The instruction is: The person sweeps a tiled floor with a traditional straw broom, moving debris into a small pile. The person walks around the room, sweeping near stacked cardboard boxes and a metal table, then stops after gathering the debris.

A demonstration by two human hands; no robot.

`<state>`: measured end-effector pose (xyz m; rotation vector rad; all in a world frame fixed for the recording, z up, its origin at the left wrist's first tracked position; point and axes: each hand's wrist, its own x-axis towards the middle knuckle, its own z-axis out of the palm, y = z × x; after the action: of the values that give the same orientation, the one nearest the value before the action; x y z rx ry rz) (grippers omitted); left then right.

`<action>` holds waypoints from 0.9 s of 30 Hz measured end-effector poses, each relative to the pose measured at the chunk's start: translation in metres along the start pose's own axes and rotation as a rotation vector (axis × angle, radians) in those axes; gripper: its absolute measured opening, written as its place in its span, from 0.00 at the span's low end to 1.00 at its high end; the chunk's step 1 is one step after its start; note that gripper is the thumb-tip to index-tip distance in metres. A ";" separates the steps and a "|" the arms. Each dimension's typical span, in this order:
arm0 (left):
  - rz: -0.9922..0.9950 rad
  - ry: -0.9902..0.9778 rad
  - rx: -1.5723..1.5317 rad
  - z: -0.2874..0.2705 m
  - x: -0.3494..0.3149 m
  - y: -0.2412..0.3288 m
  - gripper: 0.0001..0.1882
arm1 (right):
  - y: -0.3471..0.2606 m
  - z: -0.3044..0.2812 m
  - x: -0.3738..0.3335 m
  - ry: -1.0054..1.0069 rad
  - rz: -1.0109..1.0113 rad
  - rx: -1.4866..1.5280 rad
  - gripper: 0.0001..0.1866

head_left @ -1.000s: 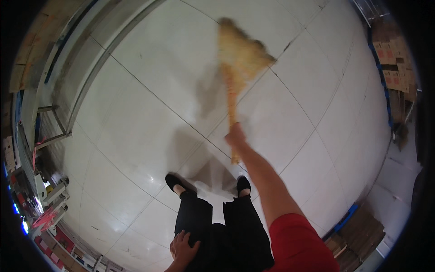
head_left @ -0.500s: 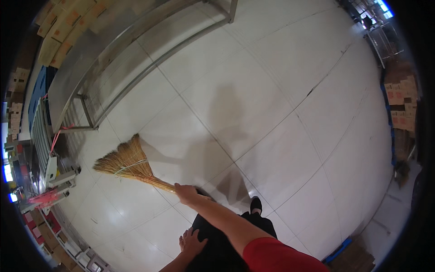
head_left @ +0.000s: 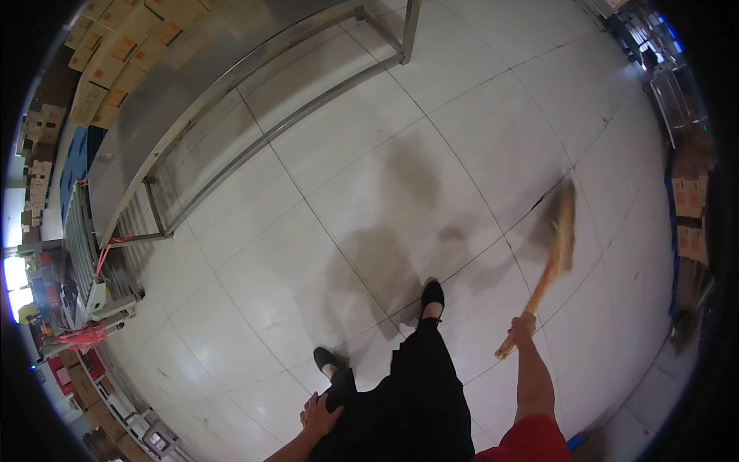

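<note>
The right hand [head_left: 523, 327] is clenched around the handle of a straw broom [head_left: 556, 242], whose blurred head touches the white tiled floor [head_left: 292, 254] to the right. The left hand [head_left: 319, 413] rests open against the thigh. Little debris shows; progress is hard to judge.

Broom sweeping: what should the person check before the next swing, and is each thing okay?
1. Grip: right hand is closed around the broom handle: ok.
2. Left hand rests on the thigh, off the broom: ok.
3. Bristles are blurred, so contact with the floor: cannot tell.
4. Feet: both black shoes sit apart from the bristles: ok.
5. Metal table stands far from the broom: ok.
6. Cardboard boxes lie near the broom's side: cannot tell.
</note>
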<state>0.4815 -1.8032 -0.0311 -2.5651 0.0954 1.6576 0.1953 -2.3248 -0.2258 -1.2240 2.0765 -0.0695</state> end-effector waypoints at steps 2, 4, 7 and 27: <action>-0.022 -0.077 -0.016 0.002 0.002 0.023 0.42 | 0.016 -0.044 0.088 -0.097 0.278 0.096 0.06; -0.071 -0.027 -0.053 -0.005 -0.004 0.026 0.42 | 0.002 -0.054 0.135 -0.178 0.375 0.108 0.07; -0.121 0.084 -0.271 -0.037 -0.022 0.014 0.42 | -0.036 -0.003 0.163 -0.265 0.399 0.181 0.07; -0.127 -0.052 -0.183 -0.096 -0.015 -0.020 0.43 | -0.149 0.399 -0.409 -1.012 -0.621 -0.868 0.25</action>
<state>0.5641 -1.7939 0.0224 -2.5897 -0.2287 1.7588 0.6664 -1.9692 -0.2407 -1.8209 0.7649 1.0329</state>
